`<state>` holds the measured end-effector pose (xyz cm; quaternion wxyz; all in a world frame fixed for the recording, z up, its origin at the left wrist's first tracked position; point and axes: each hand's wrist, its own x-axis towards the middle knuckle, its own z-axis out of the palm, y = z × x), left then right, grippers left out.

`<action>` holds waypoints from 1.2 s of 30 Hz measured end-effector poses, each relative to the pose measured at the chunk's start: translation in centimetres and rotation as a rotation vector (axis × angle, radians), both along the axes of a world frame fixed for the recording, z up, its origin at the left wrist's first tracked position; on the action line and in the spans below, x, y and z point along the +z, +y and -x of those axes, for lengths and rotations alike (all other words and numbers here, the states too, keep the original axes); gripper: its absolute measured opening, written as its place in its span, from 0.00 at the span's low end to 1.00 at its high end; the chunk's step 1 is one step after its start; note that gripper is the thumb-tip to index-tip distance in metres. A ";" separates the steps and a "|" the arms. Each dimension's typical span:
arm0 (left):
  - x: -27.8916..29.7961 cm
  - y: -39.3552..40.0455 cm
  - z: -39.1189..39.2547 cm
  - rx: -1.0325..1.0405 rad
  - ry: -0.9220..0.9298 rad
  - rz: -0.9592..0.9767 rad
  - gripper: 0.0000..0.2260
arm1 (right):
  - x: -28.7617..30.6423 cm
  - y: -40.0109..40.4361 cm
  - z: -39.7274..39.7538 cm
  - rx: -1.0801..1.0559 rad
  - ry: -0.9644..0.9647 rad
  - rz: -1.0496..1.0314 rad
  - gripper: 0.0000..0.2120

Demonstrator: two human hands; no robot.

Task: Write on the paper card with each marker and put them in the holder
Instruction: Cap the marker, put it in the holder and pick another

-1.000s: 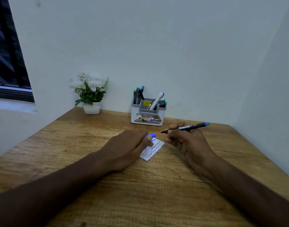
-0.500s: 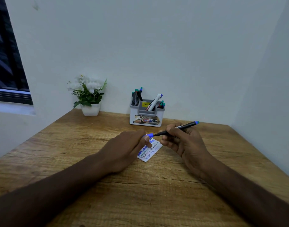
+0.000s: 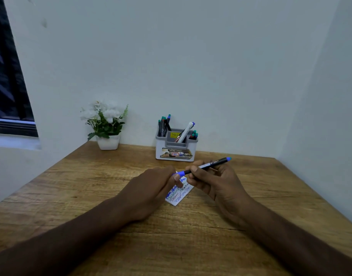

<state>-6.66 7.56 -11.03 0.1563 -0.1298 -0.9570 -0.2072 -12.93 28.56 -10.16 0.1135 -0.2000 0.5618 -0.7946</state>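
A small white paper card [image 3: 179, 193] with several lines of blue and dark writing lies on the wooden table, partly under my hands. My right hand [image 3: 215, 184] holds a black marker [image 3: 209, 165] with a blue end, tilted up to the right. My left hand [image 3: 151, 190] pinches the blue cap [image 3: 180, 173], which sits on the marker's tip. The grey and white holder [image 3: 176, 148] stands at the back against the wall with several markers in it.
A white pot of white flowers [image 3: 106, 126] stands at the back left of the wooden table [image 3: 91, 186]. White walls close in the table behind and on the right. A dark window is at the far left.
My hands have come together: the marker's tip and the blue cap, apart a second ago, now meet, with the cap on the tip.
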 end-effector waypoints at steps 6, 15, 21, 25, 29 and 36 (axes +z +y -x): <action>0.0 0.0 0.2 0.019 -0.009 0.030 0.16 | 0.2 -0.2 0.0 0.063 -0.131 -0.057 0.21; -0.4 0.2 0.2 0.029 0.019 0.018 0.13 | -0.4 -0.3 0.1 -0.037 -0.001 -0.061 0.19; -0.2 -0.3 0.7 -0.029 -0.042 -0.092 0.09 | 0.5 -0.3 -0.2 -0.068 0.148 -0.118 0.17; -0.4 -1.1 1.1 -0.118 -0.023 -0.133 0.16 | 2.7 0.7 0.6 -0.317 0.422 -0.098 0.03; 0.0 -1.5 1.2 -0.166 0.003 -0.037 0.11 | 5.7 1.6 2.7 -0.652 0.649 -0.256 0.05; -0.2 -2.3 1.4 -0.209 0.001 0.038 0.15 | 9.4 -0.7 8.4 -0.755 0.755 -0.546 0.10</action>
